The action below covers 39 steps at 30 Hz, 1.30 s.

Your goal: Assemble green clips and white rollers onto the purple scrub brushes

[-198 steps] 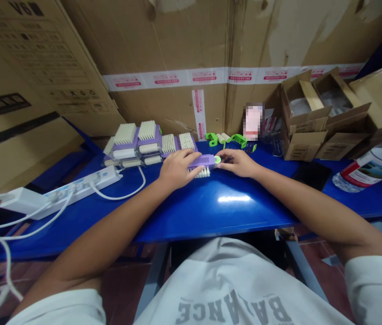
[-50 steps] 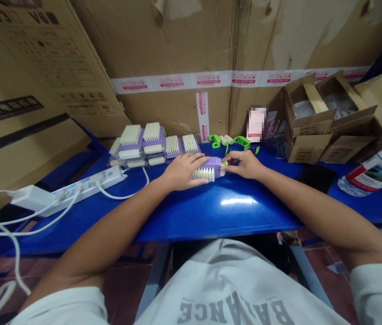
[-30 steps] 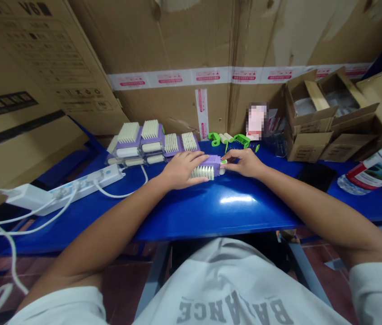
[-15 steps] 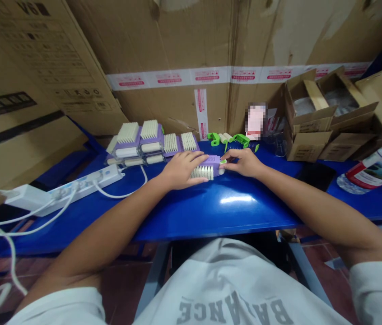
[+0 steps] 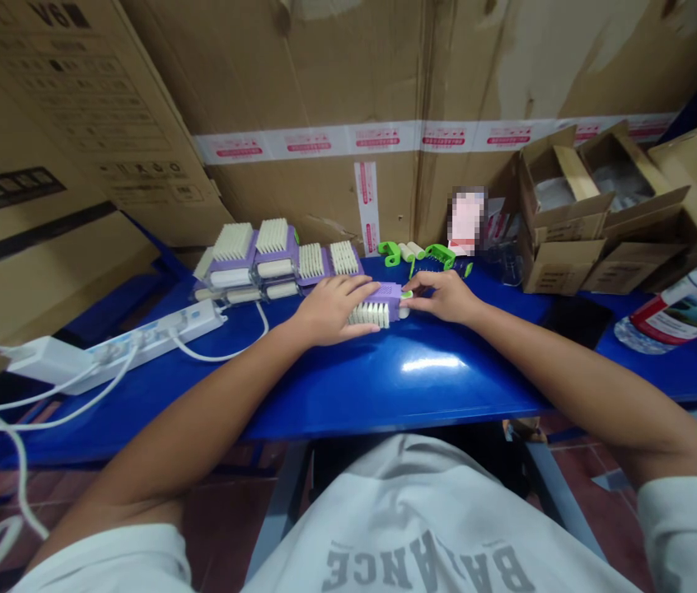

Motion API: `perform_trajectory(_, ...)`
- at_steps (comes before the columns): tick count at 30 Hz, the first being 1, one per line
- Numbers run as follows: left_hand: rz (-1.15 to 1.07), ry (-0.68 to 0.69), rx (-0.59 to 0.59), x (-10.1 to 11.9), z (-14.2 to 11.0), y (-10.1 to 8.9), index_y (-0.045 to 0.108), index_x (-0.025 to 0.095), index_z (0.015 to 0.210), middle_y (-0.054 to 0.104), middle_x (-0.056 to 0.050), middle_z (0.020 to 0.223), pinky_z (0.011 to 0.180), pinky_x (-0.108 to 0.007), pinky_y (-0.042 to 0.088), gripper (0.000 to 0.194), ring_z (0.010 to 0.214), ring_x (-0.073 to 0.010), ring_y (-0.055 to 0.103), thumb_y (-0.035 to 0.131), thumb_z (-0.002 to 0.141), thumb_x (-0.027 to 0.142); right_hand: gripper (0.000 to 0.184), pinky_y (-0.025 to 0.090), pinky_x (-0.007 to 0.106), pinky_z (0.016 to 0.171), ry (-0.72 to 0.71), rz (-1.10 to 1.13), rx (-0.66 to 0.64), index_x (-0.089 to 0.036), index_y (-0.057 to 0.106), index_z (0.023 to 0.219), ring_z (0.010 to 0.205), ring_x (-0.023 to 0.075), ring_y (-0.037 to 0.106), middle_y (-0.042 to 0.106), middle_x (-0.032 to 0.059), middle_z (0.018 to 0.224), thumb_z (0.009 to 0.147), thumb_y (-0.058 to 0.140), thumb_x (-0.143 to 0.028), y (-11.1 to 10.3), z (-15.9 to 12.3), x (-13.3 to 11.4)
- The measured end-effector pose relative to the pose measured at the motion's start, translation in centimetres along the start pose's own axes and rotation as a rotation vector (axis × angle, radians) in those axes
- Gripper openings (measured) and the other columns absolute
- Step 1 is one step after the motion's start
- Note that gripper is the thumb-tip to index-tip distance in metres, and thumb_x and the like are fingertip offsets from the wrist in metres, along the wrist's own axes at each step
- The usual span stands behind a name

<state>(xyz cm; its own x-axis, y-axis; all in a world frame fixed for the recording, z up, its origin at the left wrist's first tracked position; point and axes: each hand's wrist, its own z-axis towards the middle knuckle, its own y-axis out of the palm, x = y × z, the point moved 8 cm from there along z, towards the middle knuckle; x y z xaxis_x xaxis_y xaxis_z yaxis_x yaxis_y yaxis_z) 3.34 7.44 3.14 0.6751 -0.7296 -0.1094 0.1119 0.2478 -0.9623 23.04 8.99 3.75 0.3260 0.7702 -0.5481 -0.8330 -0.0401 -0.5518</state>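
The left hand (image 5: pixel 329 310) and right hand (image 5: pixel 444 298) close on a purple bristle brush (image 5: pixel 387 291) from either end; a slipping grip could knock it into the stacked brushes (image 5: pixel 273 247) just behind.

Large cardboard cartons (image 5: pixel 324 74) stand stacked as a wall behind the blue counter (image 5: pixel 348 395), banded by white-and-red packing tape (image 5: pixel 348 138) and scuffed in pale patches. Open cardboard boxes (image 5: pixel 562 198) crowd the right end. Overhead light leaves a bright glare (image 5: pixel 432 363) on the glossy counter top. Grey metal legs (image 5: pixel 280 511) stand on reddish-brown floor tiles (image 5: pixel 225 535).
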Motion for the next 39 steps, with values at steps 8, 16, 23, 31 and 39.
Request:
perform_trajectory(8,0.007,0.005,-0.002,0.05,0.02,0.06,0.048,0.02,0.163,0.055,-0.017,0.162,0.118,-0.054,0.044,0.081,0.143,-0.0396,0.054,0.059,0.099,0.069,0.035,0.057,0.028,0.066,0.013,-0.014,0.001,-0.02,0.079,0.091,0.068,0.0183,0.072,0.079,0.0034,0.076,0.085,0.086,-0.054,0.17,-0.02,0.14)
perform_trajectory(16,-0.004,0.004,-0.009,0.12,-0.02,-0.11,0.049,0.019,0.163,0.055,-0.017,0.162,0.119,-0.053,0.043,0.081,0.144,-0.0395,0.054,0.059,0.099,0.069,0.033,0.057,0.029,0.068,0.012,-0.035,-0.01,-0.021,0.078,0.089,0.069,0.0187,0.072,0.079,0.0034,0.077,0.086,0.086,-0.053,0.25,0.05,-0.03)
perform_trajectory(23,-0.012,-0.008,-0.024,0.03,0.02,-0.04,0.047,0.021,0.165,0.054,-0.017,0.163,0.119,-0.054,0.043,0.082,0.145,-0.0397,0.053,0.059,0.099,0.069,0.033,0.057,0.03,0.068,0.021,-0.042,-0.021,-0.021,0.078,0.09,0.07,0.0193,0.072,0.079,0.0033,0.077,0.086,0.085,-0.053,0.26,0.02,0.06)
perform_trajectory(31,0.0,-0.007,-0.023,0.1,-0.01,-0.12,0.046,0.021,0.165,0.054,-0.017,0.163,0.12,-0.053,0.043,0.082,0.145,-0.0392,0.053,0.058,0.099,0.07,0.031,0.057,0.029,0.068,-0.008,-0.039,-0.018,-0.021,0.077,0.09,0.069,0.0185,0.072,0.078,0.0028,0.077,0.087,0.085,-0.051,0.24,0.02,-0.2)
perform_trajectory(39,-0.017,-0.003,-0.023,0.09,0.02,-0.1,0.046,0.021,0.164,0.054,-0.017,0.163,0.119,-0.055,0.043,0.081,0.145,-0.0397,0.053,0.059,0.099,0.068,0.031,0.058,0.03,0.069,0.013,-0.062,-0.026,-0.022,0.078,0.091,0.071,0.0196,0.073,0.079,0.0032,0.079,0.086,0.086,-0.052,0.21,0.02,-0.1)
